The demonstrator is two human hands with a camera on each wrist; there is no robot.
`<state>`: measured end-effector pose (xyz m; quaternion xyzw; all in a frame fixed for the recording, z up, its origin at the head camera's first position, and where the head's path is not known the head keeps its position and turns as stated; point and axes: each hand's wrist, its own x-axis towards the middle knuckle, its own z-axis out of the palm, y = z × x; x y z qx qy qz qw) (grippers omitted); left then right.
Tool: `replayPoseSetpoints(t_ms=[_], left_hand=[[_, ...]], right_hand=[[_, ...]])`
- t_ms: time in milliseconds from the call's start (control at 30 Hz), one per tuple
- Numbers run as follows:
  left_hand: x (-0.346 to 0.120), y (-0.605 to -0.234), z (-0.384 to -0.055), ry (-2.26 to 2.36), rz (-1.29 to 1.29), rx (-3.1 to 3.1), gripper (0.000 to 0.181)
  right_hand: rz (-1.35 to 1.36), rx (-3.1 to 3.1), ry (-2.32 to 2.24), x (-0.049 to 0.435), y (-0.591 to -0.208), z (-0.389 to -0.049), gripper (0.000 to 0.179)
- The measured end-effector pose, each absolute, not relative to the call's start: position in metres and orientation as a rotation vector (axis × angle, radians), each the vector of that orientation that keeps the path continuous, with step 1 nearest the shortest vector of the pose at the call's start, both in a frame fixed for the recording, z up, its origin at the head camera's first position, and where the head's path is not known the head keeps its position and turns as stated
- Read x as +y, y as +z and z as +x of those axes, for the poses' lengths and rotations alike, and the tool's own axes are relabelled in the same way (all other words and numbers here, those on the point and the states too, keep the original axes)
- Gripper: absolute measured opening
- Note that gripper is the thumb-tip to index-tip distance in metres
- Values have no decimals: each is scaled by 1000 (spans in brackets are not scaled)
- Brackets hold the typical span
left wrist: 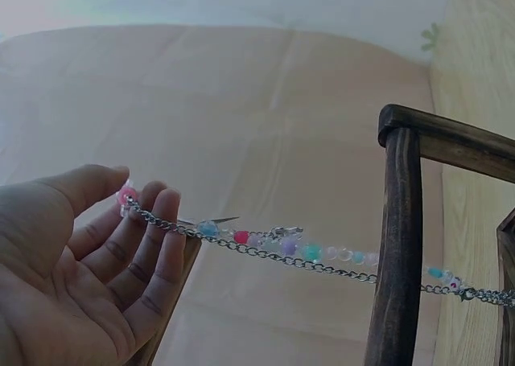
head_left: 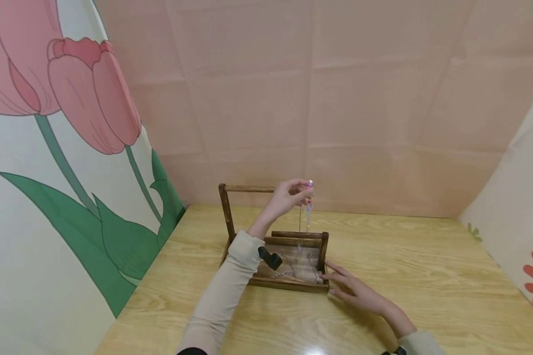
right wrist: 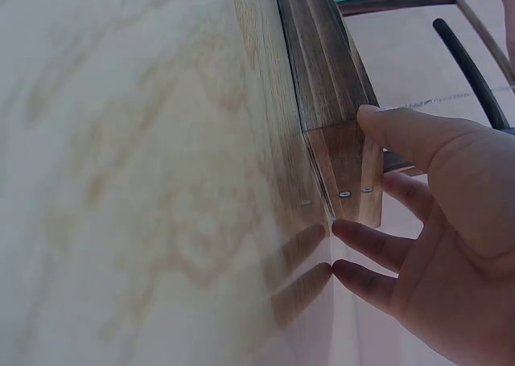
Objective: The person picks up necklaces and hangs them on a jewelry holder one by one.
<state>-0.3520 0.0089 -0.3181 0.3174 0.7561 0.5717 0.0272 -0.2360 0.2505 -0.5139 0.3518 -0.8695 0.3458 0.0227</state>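
Between thumb and fingertip, my left hand (head_left: 288,195) pinches one end of a beaded chain necklace (left wrist: 312,252) above a wooden jewelry stand (head_left: 288,285). Silver chain and pastel beads make up the necklace, which hangs down toward the stand's front bar (head_left: 298,234). In the left wrist view, it passes behind a dark wooden post (left wrist: 396,245). My right hand (head_left: 357,294) touches the right front corner of the stand's tray. The right wrist view shows its thumb against the wood (right wrist: 338,145), with the other fingers extended beside it.
Several thin chains (head_left: 288,272) lie in the tray. A taller bar (head_left: 248,188) rises at the back of the stand. Wood-grain tabletop (head_left: 408,266) surrounds it. Behind stands a pinkish cloth backdrop (head_left: 382,123), with a tulip-printed cloth (head_left: 93,98) at left.
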Motion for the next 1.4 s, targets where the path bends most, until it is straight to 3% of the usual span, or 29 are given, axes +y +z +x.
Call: replayPoseSetpoints(t_ms=[400,900,1400], left_hand=[[17,-325,-369,1814,950,2299,38],[6,-326,-354,1827,970,2226,41],[-5,-326,-354,1887,938,2149,41]], right_hand=[[1114,-2677,1038,251,-516,-238,39],[1022,-2686,1008,230,-519,-211,39],[1034,-2678,1013,229,-522,-217,39]])
